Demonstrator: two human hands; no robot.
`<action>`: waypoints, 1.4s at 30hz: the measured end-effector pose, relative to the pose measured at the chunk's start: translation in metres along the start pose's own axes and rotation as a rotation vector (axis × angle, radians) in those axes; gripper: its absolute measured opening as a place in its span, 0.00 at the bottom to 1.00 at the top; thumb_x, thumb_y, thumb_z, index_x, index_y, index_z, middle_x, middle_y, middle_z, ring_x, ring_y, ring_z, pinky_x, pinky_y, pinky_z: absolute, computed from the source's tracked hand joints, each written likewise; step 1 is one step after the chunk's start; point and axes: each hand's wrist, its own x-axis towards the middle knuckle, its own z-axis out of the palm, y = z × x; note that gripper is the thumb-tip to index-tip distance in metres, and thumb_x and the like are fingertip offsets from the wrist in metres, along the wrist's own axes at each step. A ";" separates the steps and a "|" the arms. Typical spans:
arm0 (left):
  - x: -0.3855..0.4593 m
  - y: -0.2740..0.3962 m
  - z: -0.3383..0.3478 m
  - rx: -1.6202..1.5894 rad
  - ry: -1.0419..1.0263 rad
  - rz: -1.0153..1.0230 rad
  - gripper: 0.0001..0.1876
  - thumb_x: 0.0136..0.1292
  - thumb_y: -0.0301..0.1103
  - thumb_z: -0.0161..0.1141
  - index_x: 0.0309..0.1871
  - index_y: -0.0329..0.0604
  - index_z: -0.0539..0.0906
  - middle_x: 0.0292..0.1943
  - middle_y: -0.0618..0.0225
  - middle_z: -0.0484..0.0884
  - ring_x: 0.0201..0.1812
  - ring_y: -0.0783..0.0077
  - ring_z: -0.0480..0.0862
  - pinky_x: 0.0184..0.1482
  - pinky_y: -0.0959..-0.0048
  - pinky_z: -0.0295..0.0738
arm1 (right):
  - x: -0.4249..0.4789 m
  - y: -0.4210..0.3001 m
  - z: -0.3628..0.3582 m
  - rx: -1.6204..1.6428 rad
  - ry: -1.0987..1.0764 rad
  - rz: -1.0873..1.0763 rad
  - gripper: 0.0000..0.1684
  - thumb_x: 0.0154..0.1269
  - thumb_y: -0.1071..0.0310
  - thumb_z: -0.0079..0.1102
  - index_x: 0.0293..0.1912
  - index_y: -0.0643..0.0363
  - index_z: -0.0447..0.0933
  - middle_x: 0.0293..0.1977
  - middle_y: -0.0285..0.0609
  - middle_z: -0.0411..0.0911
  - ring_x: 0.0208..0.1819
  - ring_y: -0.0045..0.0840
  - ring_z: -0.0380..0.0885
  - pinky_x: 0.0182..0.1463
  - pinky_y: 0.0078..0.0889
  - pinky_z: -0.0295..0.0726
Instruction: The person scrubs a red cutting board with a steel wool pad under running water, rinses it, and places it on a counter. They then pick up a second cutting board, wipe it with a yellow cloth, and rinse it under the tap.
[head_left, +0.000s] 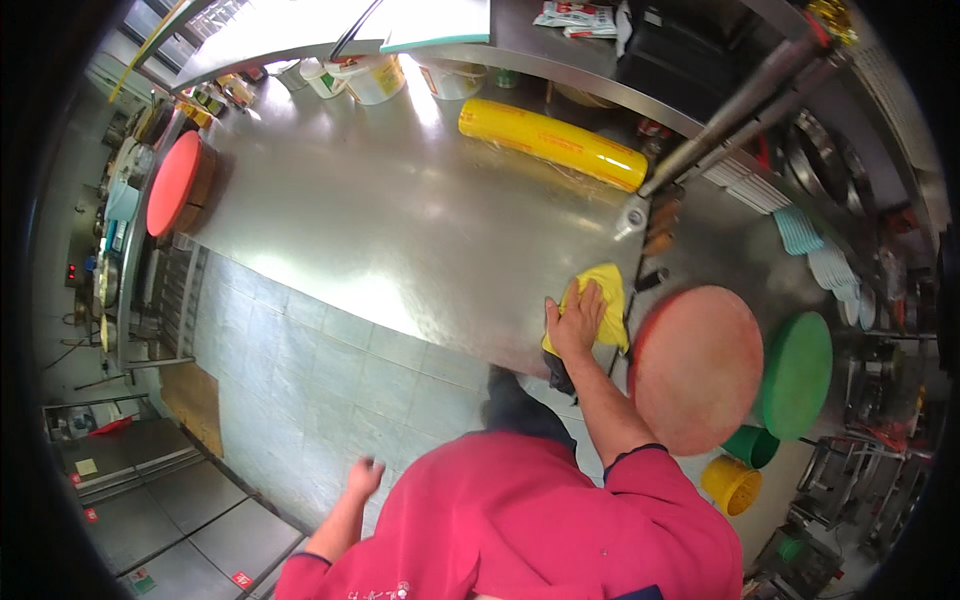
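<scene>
Fingers spread, my right hand (576, 321) lies flat on a yellow cloth (611, 300) and presses it to the steel worktable (360, 202). The cloth is bunched near the table's right end, and part of it hangs by the front edge. Some dark material (559, 373) shows below it at that edge. My left hand (366, 478) hangs at my side over the tiled floor, well away from the table. Its fingers look curled in, with nothing visible in them.
A yellow roll of plastic film (551, 144) lies towards the table's back, below a steel shelf (517, 56). Round boards, reddish (701, 367) and green (799, 375), stand to the right. A red round board (174, 184) is at the far left. White tubs (373, 80) line the back.
</scene>
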 end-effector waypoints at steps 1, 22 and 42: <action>-0.009 -0.042 0.004 0.107 -0.043 -0.065 0.31 0.57 0.53 0.62 0.54 0.33 0.80 0.52 0.45 0.81 0.56 0.49 0.80 0.60 0.60 0.73 | 0.017 -0.005 0.012 0.053 0.009 -0.110 0.37 0.63 0.50 0.55 0.65 0.61 0.66 0.66 0.63 0.61 0.70 0.54 0.55 0.72 0.57 0.50; -0.081 0.042 -0.043 -0.654 -0.108 -0.460 0.25 0.66 0.36 0.61 0.63 0.33 0.73 0.49 0.57 0.83 0.43 0.71 0.82 0.47 0.73 0.77 | -0.024 -0.299 0.161 0.995 -0.888 -0.735 0.15 0.66 0.61 0.48 0.39 0.59 0.80 0.40 0.50 0.80 0.45 0.42 0.77 0.53 0.40 0.73; 0.036 0.014 -0.104 -0.618 -0.119 -0.253 0.24 0.64 0.37 0.63 0.60 0.34 0.75 0.41 0.60 0.84 0.40 0.72 0.82 0.43 0.72 0.77 | -0.012 -0.060 -0.017 0.050 -0.445 -0.345 0.36 0.54 0.61 0.58 0.63 0.60 0.67 0.62 0.55 0.64 0.68 0.50 0.59 0.71 0.57 0.53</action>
